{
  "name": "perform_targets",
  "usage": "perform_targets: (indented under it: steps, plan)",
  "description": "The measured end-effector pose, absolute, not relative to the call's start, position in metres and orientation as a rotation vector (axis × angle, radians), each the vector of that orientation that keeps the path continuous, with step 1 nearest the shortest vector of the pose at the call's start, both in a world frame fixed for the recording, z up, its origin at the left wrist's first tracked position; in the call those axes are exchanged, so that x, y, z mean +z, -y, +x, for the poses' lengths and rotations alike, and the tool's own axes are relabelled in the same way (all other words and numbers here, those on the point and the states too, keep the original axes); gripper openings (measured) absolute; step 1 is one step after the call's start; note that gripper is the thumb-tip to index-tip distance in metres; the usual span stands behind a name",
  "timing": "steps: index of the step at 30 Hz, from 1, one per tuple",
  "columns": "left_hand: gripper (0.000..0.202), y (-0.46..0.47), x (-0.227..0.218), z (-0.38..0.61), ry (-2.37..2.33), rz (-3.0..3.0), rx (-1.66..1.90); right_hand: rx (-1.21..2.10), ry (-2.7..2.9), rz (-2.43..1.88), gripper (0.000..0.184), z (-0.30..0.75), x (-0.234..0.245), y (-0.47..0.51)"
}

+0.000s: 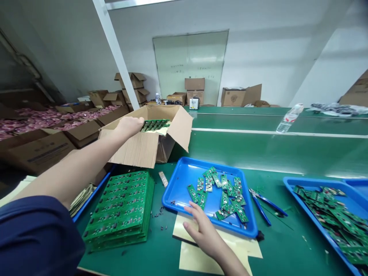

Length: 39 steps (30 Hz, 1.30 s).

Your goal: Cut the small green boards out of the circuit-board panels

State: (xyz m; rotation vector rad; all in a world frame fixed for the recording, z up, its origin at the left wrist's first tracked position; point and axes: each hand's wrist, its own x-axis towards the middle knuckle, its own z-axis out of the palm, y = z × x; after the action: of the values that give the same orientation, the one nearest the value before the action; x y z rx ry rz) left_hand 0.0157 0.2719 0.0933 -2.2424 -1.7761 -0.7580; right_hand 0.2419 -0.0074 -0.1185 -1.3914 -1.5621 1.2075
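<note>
My left hand [130,125] reaches out to the open cardboard box [135,147], its fingers closed on the left edge of a green circuit board panel [155,125] at the box's mouth. Whether the panel rests on something inside is hidden. My right hand [202,230] has its fingers spread, empty, over the near edge of a blue tray [181,188]. Several small cut circuit boards [225,191] lie in that tray. Below my left forearm stands a stack of green circuit board panels [122,203]. Yellowish paper sheets [214,257] lie beneath my right hand.
Blue-handled cutters [263,205] lie right of the tray. Farther right, another blue tray [309,222] holds a heap of boards. A water bottle [289,118] stands tilted at the back right. Boxes with pink items [51,120] are at the left.
</note>
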Motion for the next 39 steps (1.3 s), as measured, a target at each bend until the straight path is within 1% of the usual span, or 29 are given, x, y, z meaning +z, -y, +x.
perform_targets:
  steps: [2, 5, 7, 11, 16, 18, 22, 24, 26, 28, 29, 31, 33, 35, 37, 39]
  plan:
    - [0.021, -0.272, 0.102, 0.012, 1.692, -2.156, -0.593, 1.225, 1.551, -1.37, 0.042, 0.241, -0.123, 0.005]
    - [0.03, -0.269, 0.101, 0.017, 1.5, -2.054, -0.218, 1.227, 1.513, -1.356, 0.041, 0.241, -0.13, 0.002]
    - [0.028, -0.267, 0.093, 0.023, 1.445, -2.093, -0.096, 1.223, 1.49, -1.357, 0.04, 0.241, -0.132, 0.001]
    - [0.021, -0.265, 0.087, 0.026, 1.427, -2.173, -0.036, 1.228, 1.496, -1.364, 0.04, 0.241, -0.13, 0.001]
    - [0.019, -0.262, 0.11, 0.018, 1.49, -2.12, -0.124, 1.244, 1.486, -1.365, 0.04, 0.24, -0.126, 0.001]
    - [0.02, -0.257, 0.122, 0.014, 1.568, -2.074, -0.276, 1.249, 1.469, -1.351, 0.039, 0.239, -0.126, 0.002]
    - [0.036, -0.239, 0.141, 0.001, 1.684, -2.065, -0.803, 1.242, 1.502, -1.325, 0.038, 0.242, -0.124, 0.001]
    - [0.04, -0.225, 0.141, -0.004, 1.692, -2.095, -0.928, 1.202, 1.52, -1.311, 0.038, 0.245, -0.119, -0.001]
    - [0.037, -0.207, 0.131, -0.004, 1.741, -2.168, -1.13, 1.151, 1.522, -1.277, 0.036, 0.249, -0.109, -0.003]
    - [0.031, -0.183, 0.113, 0.002, 1.824, -2.357, -1.616, 1.107, 1.515, -1.224, 0.035, 0.253, -0.097, -0.005]
    - [0.031, -0.17, 0.102, 0.006, 1.849, -2.432, -1.799, 1.089, 1.501, -1.198, 0.035, 0.255, -0.09, -0.006]
    - [0.033, -0.142, 0.079, 0.017, 1.911, -2.535, -2.029, 1.083, 1.424, -1.149, 0.036, 0.259, -0.078, -0.008]
    - [0.04, -0.116, 0.057, 0.029, 2.016, -2.636, -2.153, 1.127, 1.295, -1.086, 0.041, 0.263, -0.07, -0.01]
    - [0.044, -0.095, 0.038, 0.041, 2.088, -2.681, -2.194, 1.173, 1.154, -1.021, 0.048, 0.267, -0.065, -0.012]
    - [0.045, -0.08, 0.021, 0.053, 2.106, -2.763, -2.148, 1.187, 1.048, -0.983, 0.053, 0.271, -0.061, -0.012]
    - [0.046, -0.069, 0.008, 0.065, 2.12, -2.839, -2.038, 1.171, 1.016, -0.987, 0.049, 0.277, -0.06, -0.01]
